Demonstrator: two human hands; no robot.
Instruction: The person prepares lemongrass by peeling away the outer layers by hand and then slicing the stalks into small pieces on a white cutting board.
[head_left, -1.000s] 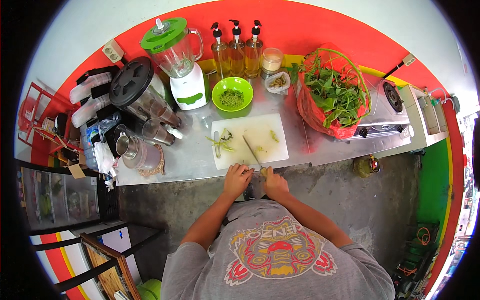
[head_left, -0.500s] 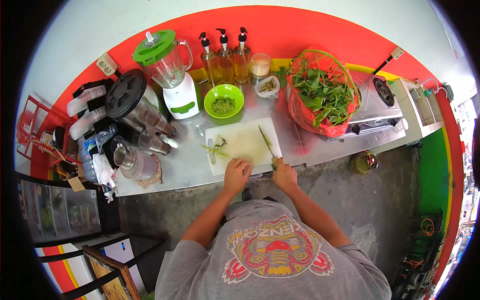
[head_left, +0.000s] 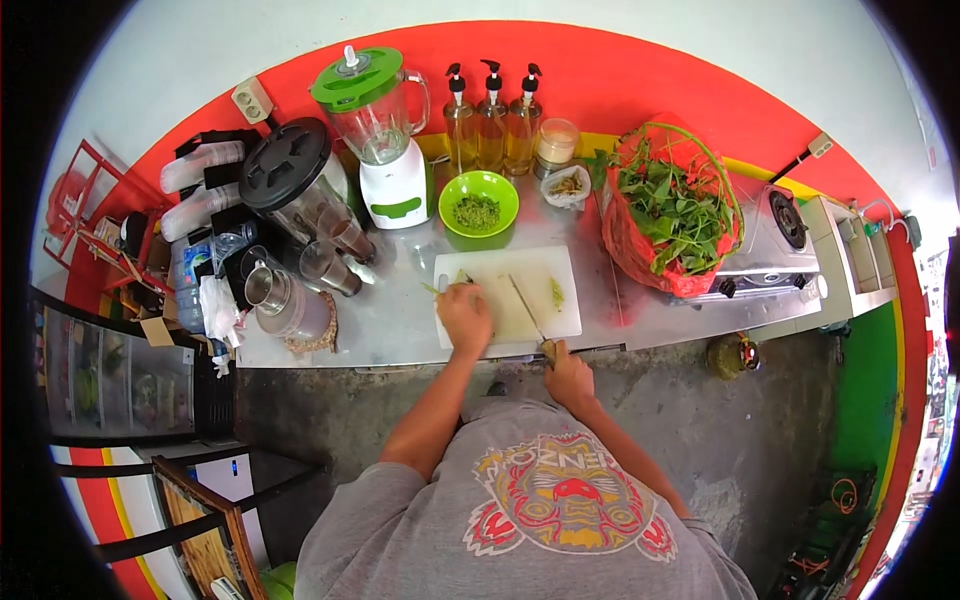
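The right hand (head_left: 569, 378) grips the knife (head_left: 527, 308) over the board (head_left: 547, 270)'s near edge; the left hand (head_left: 465, 317), grip unclear, meets stems (head_left: 460, 276), bare counter (head_left: 395, 315) on 2 sides.

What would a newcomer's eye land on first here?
Probably the bulging red bag of leafy greens, right of the white cutting board. Next, the bright green bowl of chopped greens behind the board, with a green-lidded blender to its left. Front and center, the right hand holds a knife, its blade over the board.
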